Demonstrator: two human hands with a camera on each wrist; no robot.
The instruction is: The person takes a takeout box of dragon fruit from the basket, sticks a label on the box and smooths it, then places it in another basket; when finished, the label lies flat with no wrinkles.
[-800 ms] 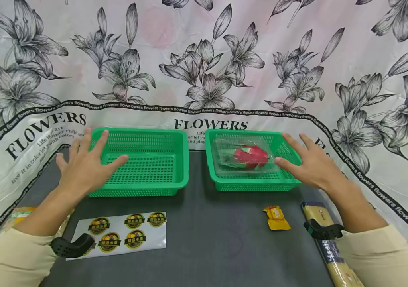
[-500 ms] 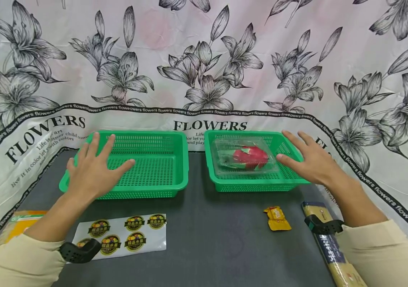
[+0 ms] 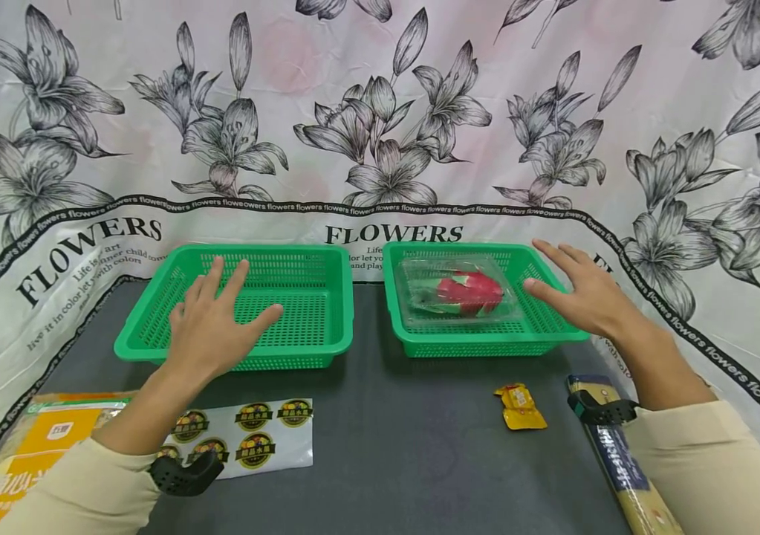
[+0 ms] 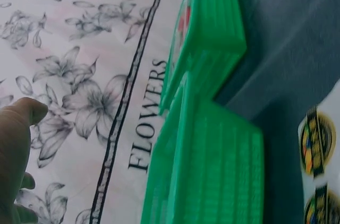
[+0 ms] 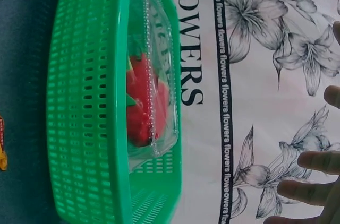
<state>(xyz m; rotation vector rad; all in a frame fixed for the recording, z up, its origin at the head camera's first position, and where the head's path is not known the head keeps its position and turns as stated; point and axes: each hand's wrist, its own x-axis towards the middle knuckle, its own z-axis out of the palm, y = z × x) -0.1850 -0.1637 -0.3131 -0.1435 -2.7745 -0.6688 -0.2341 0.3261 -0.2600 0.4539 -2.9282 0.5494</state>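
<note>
My left hand hovers with fingers spread over the front left of a green plastic basket, and nothing is in its grasp. Beside it stands a second green basket, which holds a clear plastic box with a red dragon fruit inside. Above that basket's right end is my right hand, its fingers extended and holding nothing. The right wrist view shows the boxed dragon fruit behind the basket wall, with several fingers off to the right.
A sheet of round fruit stickers lies below the left basket, partly covered by my left arm. A yellow-orange packet is at the left. A small yellow wrapped item and a long noodle-like package lie at the right. Floral cloth hangs behind.
My left hand has shifted right and slightly down across the left basket, uncovering the yellow-orange packet. My right hand has drifted slightly right. The baskets and the boxed fruit stay put.
</note>
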